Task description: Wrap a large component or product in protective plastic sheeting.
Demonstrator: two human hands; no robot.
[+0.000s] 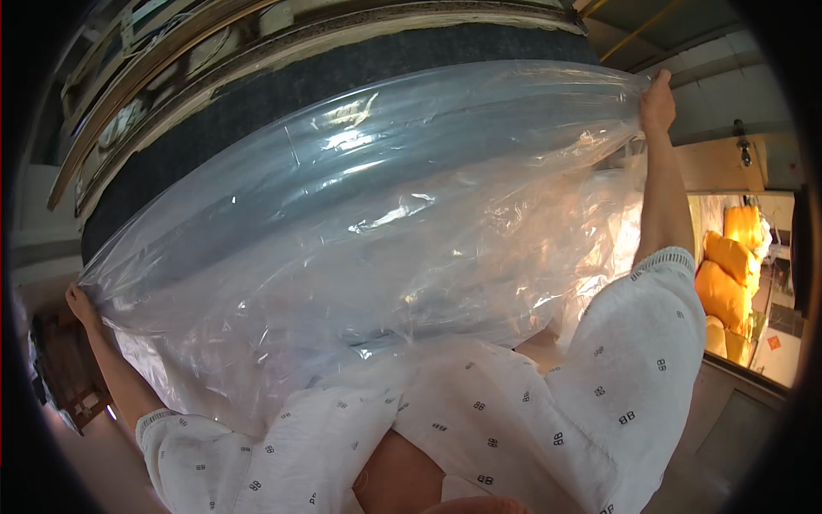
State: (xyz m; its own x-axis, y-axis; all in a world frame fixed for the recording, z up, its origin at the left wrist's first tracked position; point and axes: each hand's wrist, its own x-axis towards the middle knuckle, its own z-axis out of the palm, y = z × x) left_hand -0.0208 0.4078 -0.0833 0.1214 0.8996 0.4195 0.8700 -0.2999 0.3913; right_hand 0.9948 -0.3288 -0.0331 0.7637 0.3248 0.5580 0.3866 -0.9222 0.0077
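Note:
A large sheet of clear plastic film [368, 214] is stretched wide between my two outspread arms. My left hand [81, 304] is closed on its corner at the far left, low in the view. At the upper right my right hand [658, 104] grips the opposite end in a closed fist. The far edge of the film runs taut from hand to hand, while the nearer part hangs in crinkled folds down toward my chest. Whether it is a single sheet or a bag I cannot tell. Through it a dark table surface [214, 128] shows.
Beyond the dark surface, wooden rails [154, 64] and a long ledge run along the back. To the right, past an opening, several stuffed yellow sacks [728, 283] are piled up. Brown wooden furniture [68, 368] stands at the left.

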